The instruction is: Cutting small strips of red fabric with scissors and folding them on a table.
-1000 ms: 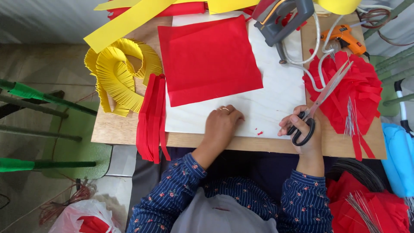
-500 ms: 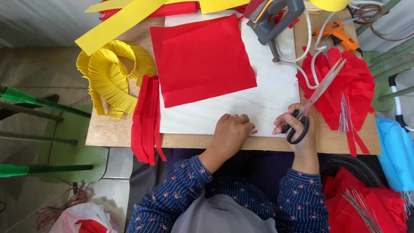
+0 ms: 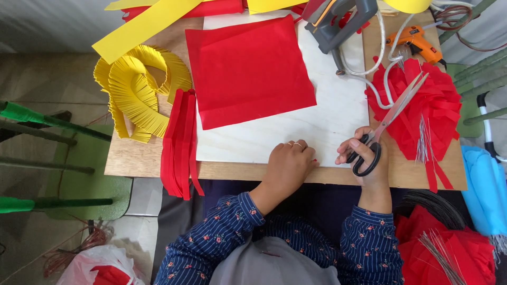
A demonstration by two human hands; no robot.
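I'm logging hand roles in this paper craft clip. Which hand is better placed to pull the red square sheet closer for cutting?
Left. The left hand rests empty on the white board, just below the red square sheet. The right hand is occupied gripping the scissors.

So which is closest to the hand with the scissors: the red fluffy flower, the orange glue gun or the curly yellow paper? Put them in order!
From the right hand:
1. Red fluffy flower, just beyond it, on the right.
2. Orange glue gun, farther up, at the table's far right.
3. Curly yellow paper, farthest, across the table on the left.
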